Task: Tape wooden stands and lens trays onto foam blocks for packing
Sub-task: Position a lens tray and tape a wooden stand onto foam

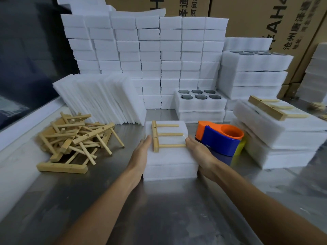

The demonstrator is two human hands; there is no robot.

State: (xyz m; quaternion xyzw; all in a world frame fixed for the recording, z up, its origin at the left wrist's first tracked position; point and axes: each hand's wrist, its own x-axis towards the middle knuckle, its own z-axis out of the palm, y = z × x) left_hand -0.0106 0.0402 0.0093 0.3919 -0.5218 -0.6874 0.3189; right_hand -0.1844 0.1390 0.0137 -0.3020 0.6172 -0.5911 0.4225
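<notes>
A white foam block (169,160) lies in the middle of the steel table (159,209). On its top rests a wooden stand (160,136), a flat bar with three dowels pointing right. My left hand (139,156) presses flat against the block's left side. My right hand (198,152) holds the right side, fingertips by the dowel ends. An orange and blue tape dispenser (221,138) sits just right of the block, behind my right hand.
A heap of loose wooden stands (76,138) lies at the left. Foam sheets (106,99) lean against a wall of stacked foam blocks (159,50). Foam lens trays (200,101) stand behind. Finished blocks with a stand (276,129) pile up at the right. Cardboard boxes (265,18) rise behind.
</notes>
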